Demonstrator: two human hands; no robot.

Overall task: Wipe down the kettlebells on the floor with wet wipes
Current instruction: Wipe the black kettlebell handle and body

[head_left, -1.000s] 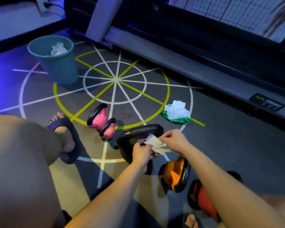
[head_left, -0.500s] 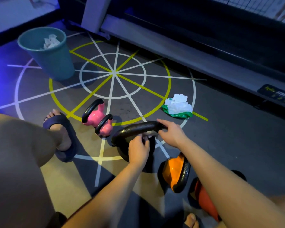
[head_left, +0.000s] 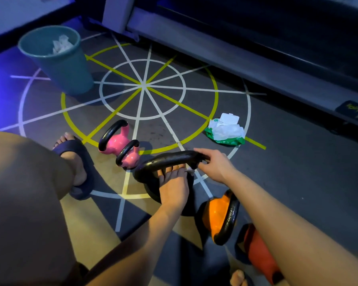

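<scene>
The left hand's fingers [head_left: 168, 170] are lying close together and almost straight, their tips pressing against the near side of the black kettlebell's [head_left: 165, 159] handle, while the left hand [head_left: 174, 188] itself is covering part of the dark body below and the forearm is running back toward the near edge. A scrap of white wet wipe [head_left: 190, 171] is peeking out just right of those fingertips, between the two hands; which hand is holding it cannot be told. The right hand [head_left: 216, 167] is curling its fingers over the right end of the same handle, thumb underneath, gripping it, with the arm stretching away to the near right. The black kettlebell is standing on the floor at the centre, touching the smaller of two pink kettlebells [head_left: 120, 144] to its left. An orange kettlebell [head_left: 214, 216] is lying near right of it, and a red kettlebell [head_left: 258, 251] is partly hiding behind the right arm. A green and white wipe pack [head_left: 225, 132] is sitting open to the far right, its print too small to read. A dark label [head_left: 357, 111] on the treadmill frame is showing yellow lettering, blurred beyond reading. A teal bin [head_left: 66, 71] is standing far left.
</scene>
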